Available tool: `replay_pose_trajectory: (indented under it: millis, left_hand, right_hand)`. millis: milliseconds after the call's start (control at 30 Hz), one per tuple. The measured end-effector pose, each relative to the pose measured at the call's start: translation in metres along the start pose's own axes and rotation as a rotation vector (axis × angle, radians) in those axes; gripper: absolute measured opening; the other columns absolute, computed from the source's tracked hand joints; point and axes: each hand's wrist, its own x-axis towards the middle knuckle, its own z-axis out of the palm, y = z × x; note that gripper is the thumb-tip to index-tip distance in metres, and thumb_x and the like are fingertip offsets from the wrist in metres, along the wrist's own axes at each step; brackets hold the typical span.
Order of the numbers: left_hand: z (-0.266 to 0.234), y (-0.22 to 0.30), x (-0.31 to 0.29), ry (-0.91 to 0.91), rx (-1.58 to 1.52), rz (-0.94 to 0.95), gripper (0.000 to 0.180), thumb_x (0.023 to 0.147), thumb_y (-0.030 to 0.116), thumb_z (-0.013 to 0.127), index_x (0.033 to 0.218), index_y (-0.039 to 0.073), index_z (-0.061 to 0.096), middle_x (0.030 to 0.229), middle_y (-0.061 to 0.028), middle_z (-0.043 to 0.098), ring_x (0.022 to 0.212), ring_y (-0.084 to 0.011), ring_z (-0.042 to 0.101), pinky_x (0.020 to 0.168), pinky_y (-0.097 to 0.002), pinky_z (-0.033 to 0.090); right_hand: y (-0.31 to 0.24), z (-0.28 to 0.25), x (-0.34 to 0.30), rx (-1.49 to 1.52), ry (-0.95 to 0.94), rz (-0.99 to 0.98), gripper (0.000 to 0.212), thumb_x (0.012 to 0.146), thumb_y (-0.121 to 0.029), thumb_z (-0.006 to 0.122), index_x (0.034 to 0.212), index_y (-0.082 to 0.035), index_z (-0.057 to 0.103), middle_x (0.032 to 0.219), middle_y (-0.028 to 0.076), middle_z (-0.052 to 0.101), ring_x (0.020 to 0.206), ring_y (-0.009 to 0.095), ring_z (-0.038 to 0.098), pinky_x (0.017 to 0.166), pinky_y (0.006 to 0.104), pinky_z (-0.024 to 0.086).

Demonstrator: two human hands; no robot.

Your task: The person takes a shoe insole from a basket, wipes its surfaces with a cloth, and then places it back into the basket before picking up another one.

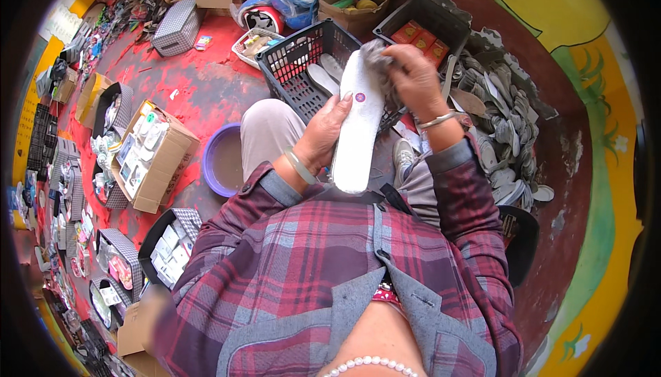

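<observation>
A long white insole [355, 144] with a small round purple mark stands nearly upright before my chest. My left hand [325, 128] grips it by its left edge, thumb lying on the white face. In my right hand [416, 82] is a crumpled grey rag [376, 55], bunched in the fingers at the insole's upper right end. Just beyond the insole is a black plastic crate [284, 67] holding a couple of pale insoles [321, 78]. The insole and my right hand hide part of the crate.
A heap of grey insoles [506, 126] lies to the right, by the wall. A purple basin [210, 163] of murky water sits by my left knee. Left of it stands a cardboard box [162, 160] of packaged goods. Red boxes fill a dark crate [454, 26] ahead.
</observation>
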Motion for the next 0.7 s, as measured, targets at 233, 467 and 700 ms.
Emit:
replay_pose_trajectory:
  millis: [233, 467, 700]
  left_hand:
    - [-0.026, -0.016, 0.006, 0.135, 0.026, 0.103, 0.032, 0.1, 0.029, 0.04, 0.118, 0.003, 0.047, 0.1, -0.0077, 0.058, 0.085, -0.0155, 0.059, 0.076, -0.0303, 0.051]
    - [-0.02, -0.002, 0.006, 0.177, 0.125, 0.152, 0.03, 0.099, 0.026, 0.041, 0.116, 0.002, 0.045, 0.098, -0.0097, 0.059, 0.083, -0.017, 0.061, 0.073, -0.0304, 0.052]
    - [-0.01, 0.008, 0.009, 0.123, 0.016, 0.108, 0.033, 0.098, 0.026, 0.045, 0.121, 0.002, 0.043, 0.105, -0.011, 0.058, 0.09, -0.0189, 0.061, 0.076, -0.033, 0.052]
  right_hand:
    - [-0.052, 0.026, -0.041, -0.221, -0.251, -0.159, 0.013, 0.072, -0.001, 0.057, 0.084, -0.005, 0.061, 0.086, 0.01, 0.059, 0.086, 0.03, 0.056, 0.076, 0.0357, 0.048]
    - [-0.096, 0.006, -0.073, 0.244, -0.672, -0.068, 0.021, 0.068, 0.004, 0.057, 0.087, -0.005, 0.06, 0.085, 0.01, 0.058, 0.087, 0.031, 0.057, 0.077, 0.0365, 0.048]
    - [-0.039, -0.016, 0.011, 0.223, -0.185, 0.074, 0.028, 0.07, 0.009, 0.055, 0.094, -0.002, 0.063, 0.087, 0.011, 0.062, 0.079, 0.022, 0.062, 0.072, 0.0286, 0.049]
